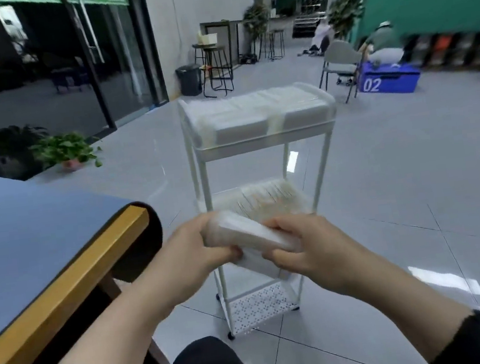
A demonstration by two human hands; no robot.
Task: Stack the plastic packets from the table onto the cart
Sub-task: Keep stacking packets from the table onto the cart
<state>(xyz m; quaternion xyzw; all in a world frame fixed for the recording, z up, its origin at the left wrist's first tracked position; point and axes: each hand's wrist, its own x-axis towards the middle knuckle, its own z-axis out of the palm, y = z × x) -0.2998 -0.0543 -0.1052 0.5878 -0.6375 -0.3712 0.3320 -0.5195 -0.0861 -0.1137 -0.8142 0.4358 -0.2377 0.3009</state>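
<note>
grip: left hand (195,255) and right hand (307,247) both curl round one plastic packet (252,242), an end each | axis: long side spans hand to hand, tilted down rightward | target: cart (261,146) straight ahead — middle shelf (260,200) just beyond the knuckles, equally near both.

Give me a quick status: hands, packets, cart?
Both hands grip packets. Cart ahead, top tray full. Path clear.
</note>
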